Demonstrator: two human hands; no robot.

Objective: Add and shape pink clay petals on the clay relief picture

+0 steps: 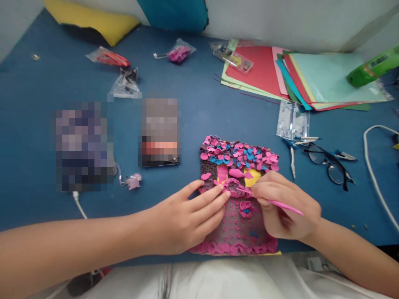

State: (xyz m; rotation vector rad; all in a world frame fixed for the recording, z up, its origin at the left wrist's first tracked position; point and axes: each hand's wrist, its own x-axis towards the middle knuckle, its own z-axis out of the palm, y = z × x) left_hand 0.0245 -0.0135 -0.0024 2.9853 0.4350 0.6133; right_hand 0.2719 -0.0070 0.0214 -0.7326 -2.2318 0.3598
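A clay-covered panel (pixel 232 232) lies near the front edge of the table, decorated with pink, blue, brown and yellow clay pieces. My left hand (pixel 190 218) rests flat on its left side, fingers stretched out, with fingertips touching a pink clay band (pixel 235 189) across the middle. In my right hand (pixel 283 205) a slim pink modelling tool (pixel 288 206) is pinched; its tip end reaches the same band. A pink clay flower with a blue centre (pixel 246 209) sits just below the band. My right fingers partly cover the panel's right side.
Left of the panel are a phone (pixel 160 133) and a blurred device (pixel 82 145) with a charm (pixel 134 182). Glasses (pixel 330 164), a compass (pixel 292 155) and a clear case (pixel 293 119) lie right. Coloured papers (pixel 255 62) and a green bottle (pixel 374 68) are behind.
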